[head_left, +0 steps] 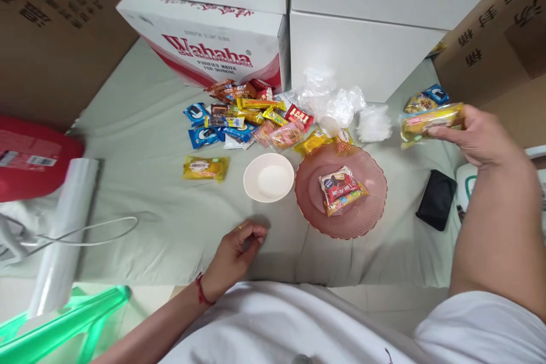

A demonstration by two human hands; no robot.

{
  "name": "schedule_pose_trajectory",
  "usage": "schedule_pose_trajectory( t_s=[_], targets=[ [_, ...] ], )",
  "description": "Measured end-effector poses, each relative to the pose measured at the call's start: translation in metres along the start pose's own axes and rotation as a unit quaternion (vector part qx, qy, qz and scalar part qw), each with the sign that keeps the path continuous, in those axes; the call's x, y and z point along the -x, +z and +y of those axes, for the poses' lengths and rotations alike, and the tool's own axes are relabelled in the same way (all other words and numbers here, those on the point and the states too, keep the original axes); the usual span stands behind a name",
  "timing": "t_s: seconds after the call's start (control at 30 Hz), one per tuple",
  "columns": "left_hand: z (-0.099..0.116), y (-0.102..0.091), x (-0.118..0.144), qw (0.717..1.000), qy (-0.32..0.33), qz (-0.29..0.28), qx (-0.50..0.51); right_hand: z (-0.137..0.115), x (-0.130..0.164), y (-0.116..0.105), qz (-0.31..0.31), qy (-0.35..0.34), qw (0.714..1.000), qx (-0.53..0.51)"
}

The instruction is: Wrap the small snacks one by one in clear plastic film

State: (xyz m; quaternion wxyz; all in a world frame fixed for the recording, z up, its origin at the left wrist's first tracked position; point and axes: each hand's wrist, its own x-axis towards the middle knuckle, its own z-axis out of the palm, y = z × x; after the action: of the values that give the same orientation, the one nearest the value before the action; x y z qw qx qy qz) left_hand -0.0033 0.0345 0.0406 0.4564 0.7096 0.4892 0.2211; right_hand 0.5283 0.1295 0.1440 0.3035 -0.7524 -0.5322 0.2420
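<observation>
Head view. The right hand (486, 131), at far right, grips one end of a yellow-wrapped snack (430, 123) between thumb and fingers; the snack is in front of a blue-and-yellow packet (424, 99) and beyond a black flat object (437, 200). The left hand (234, 253) lies near the front edge of the green cloth (140, 193), its fingers loosely curled, narrow; whether they enclose anything cannot be told. Nearest it stands a white bowl (269, 179), just beside a pink plate (371, 210) bearing wrapped snacks (339, 185). Behind the bowl lies a mixed snack pile (256, 119).
</observation>
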Motion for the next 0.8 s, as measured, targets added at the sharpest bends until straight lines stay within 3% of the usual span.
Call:
schedule_pose_trajectory(
  t_s=[0.07, 0.13, 0.2, 0.27, 0.37, 0.43, 0.53, 0.63, 0.67, 0.73, 0.8],
  targets=[
    [0.012, 0.003, -0.003, 0.999, 0.039, -0.002, -0.005, -0.028, 0.016, 0.006, -0.074, -0.022, 0.992, -0.096],
    [0.029, 0.006, -0.006, 0.995, 0.099, 0.002, -0.020, -0.059, 0.024, 0.030, -0.188, -0.046, 0.979, -0.068],
    [0.048, 0.010, -0.009, 0.982, 0.181, 0.011, -0.045, -0.087, 0.028, 0.071, -0.313, -0.084, 0.946, 0.014],
    [0.065, 0.014, -0.015, 0.959, 0.273, 0.022, -0.076, -0.105, 0.031, 0.118, -0.389, -0.127, 0.910, 0.065],
    [0.084, 0.021, -0.035, 0.914, 0.377, 0.031, -0.150, -0.114, 0.041, 0.175, -0.405, -0.173, 0.870, 0.221],
    [0.092, 0.029, -0.057, 0.896, 0.377, 0.015, -0.235, -0.114, 0.052, 0.192, -0.375, -0.189, 0.858, 0.297],
    [0.097, 0.044, -0.094, 0.887, 0.284, -0.044, -0.361, -0.114, 0.061, 0.178, -0.321, -0.227, 0.855, 0.339],
    [0.096, 0.055, -0.117, 0.876, 0.214, -0.096, -0.421, -0.103, 0.042, 0.127, -0.255, -0.228, 0.895, 0.286],
    [0.095, 0.057, -0.121, 0.873, 0.206, -0.107, -0.429, -0.094, 0.027, 0.105, -0.201, -0.198, 0.923, 0.262],
    [0.091, 0.058, -0.123, 0.869, 0.206, -0.119, -0.433, -0.065, -0.010, 0.064, 0.009, -0.110, 0.961, 0.255],
    [0.088, 0.057, -0.121, 0.870, 0.211, -0.124, -0.429, -0.024, -0.051, 0.033, 0.117, -0.035, 0.941, 0.315]
  ],
)
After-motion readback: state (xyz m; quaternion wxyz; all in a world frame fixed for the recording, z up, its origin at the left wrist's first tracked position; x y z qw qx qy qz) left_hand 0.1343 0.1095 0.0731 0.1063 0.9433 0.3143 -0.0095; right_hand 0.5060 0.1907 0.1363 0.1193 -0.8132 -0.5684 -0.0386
